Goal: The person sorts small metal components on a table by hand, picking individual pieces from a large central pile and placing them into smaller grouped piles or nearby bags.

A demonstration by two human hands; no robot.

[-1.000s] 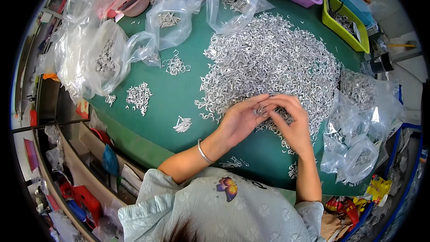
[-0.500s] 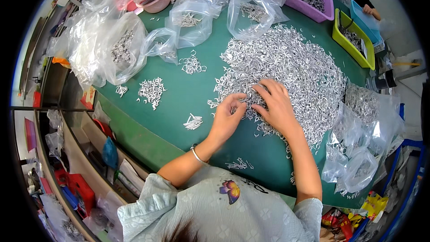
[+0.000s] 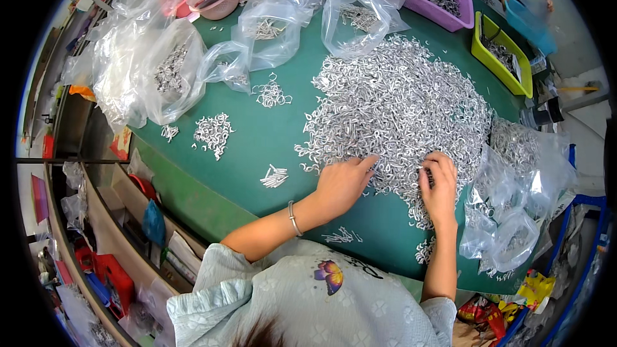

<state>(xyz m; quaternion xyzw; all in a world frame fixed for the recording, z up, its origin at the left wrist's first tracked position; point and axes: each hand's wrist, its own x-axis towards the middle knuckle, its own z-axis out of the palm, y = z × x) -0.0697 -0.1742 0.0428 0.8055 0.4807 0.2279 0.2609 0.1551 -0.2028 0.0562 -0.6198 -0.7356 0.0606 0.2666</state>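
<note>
A broad heap of small silver hook-shaped metal pieces (image 3: 398, 103) covers much of the green table (image 3: 257, 160). At the heap's near edge my left hand (image 3: 344, 185) is closed, fingertips bent together against the pieces; what they hold, if anything, is hidden. My right hand (image 3: 441, 187) rests farther right on the heap, its fingers curved and the thumb apart, with nothing visible in it. Left of my left hand lies a small pile of straight silver pins (image 3: 274, 177). More loose pins (image 3: 342, 236) lie close to my body.
Small piles of hooks (image 3: 214, 135) and rings (image 3: 272, 93) sit left. Clear plastic bags (image 3: 170, 71) of metal parts line the far left; another bag (image 3: 508, 205) stands right. Purple (image 3: 443, 9) and yellow-green bins (image 3: 504, 58) stand far right, near a person holding a blue basket (image 3: 530, 26).
My hands have moved apart: the right went right and nearer me, the left slightly nearer with its fingers turned rightward. The other person's blue basket has been lifted and tilted.
</note>
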